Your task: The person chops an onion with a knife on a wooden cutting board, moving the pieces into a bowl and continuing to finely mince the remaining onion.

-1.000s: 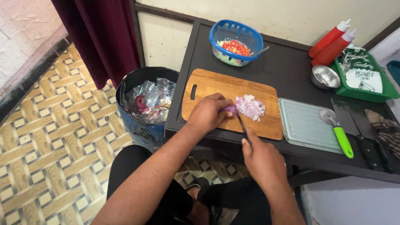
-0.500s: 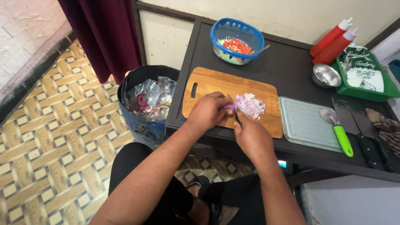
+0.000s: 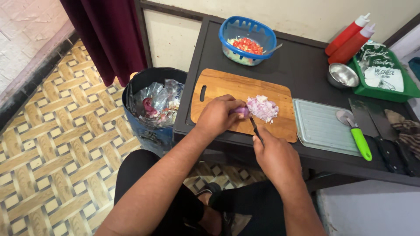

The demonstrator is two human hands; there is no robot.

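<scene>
Now left hand [image 3: 217,117] pins purple onion [image 3: 241,111] on wood board [image 3: 227,87] — right hand [image 3: 275,155] grips knife [image 3: 255,127], w/ chopped pile [image 3: 262,108] beside.

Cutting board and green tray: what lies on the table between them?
In the head view, between the cutting board and the green tray lie a pale ribbed mat near the front and a small steel bowl further back, on the dark table.

Matt wooden cutting board [image 3: 227,89], glossy blue plastic basket [image 3: 232,32] (slotted), shiny steel bowl [image 3: 342,75]
</scene>
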